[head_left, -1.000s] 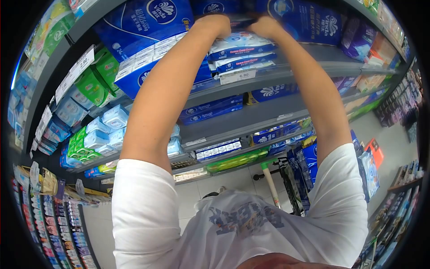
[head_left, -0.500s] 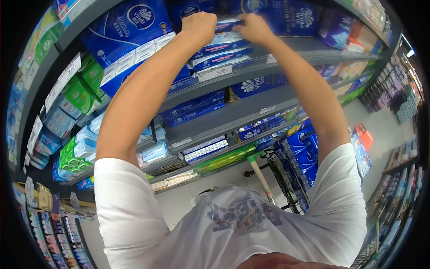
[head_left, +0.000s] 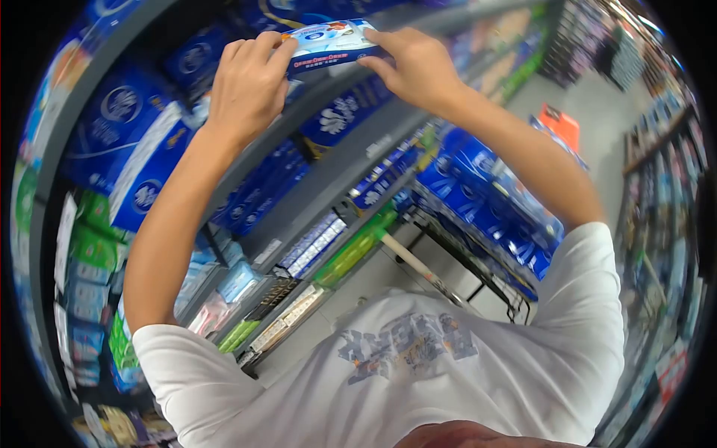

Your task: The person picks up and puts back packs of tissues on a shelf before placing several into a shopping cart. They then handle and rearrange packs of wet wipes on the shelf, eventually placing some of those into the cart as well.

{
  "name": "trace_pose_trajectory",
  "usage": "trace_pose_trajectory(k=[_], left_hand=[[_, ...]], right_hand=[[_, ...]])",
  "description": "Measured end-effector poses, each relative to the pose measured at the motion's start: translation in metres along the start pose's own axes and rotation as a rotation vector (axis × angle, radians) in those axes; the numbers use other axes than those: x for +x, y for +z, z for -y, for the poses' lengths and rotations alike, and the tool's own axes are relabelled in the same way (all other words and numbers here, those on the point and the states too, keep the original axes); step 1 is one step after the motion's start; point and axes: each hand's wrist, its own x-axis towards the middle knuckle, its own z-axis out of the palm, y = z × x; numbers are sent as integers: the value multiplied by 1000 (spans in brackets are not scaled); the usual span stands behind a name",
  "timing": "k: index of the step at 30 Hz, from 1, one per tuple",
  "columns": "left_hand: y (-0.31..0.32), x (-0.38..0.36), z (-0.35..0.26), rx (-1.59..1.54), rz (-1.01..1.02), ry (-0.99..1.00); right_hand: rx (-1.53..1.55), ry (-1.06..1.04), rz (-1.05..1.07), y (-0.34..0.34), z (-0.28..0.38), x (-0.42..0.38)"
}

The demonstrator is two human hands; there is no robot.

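Held up between my two hands in front of the upper shelf is a blue and white tissue pack (head_left: 325, 43) with red print along its side. My left hand (head_left: 250, 86) grips the pack's left end, with the fingertips partly behind it. At the other end, my right hand (head_left: 420, 69) pinches the pack between thumb and fingers. Below the pack, large blue packs with a white shell-like logo (head_left: 340, 116) stand on a shelf.
Grey shelving (head_left: 299, 187) runs along the left, stocked with blue and green packages (head_left: 97, 231). On the right stands a black wire cart (head_left: 470, 261) loaded with blue multipacks (head_left: 478, 194). An orange item (head_left: 560, 127) is beyond it, with further racks (head_left: 661, 149) at far right.
Both hands have drawn back from the shelf stack, bringing one tissue pack out between them. My view has turned to the right, showing more of the cart.
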Motion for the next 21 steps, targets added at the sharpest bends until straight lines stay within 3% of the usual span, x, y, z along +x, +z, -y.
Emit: trace_pose_trajectory(k=[6, 13, 21], left_hand=[[37, 29, -80, -362, -69, 171], [78, 56, -189, -679, -183, 336], [101, 74, -279, -838, -272, 435]], right_hand=[[-153, -27, 43, -92, -10, -94], [-341, 154, 203, -189, 19, -192], [-531, 282, 210, -247, 46, -258]])
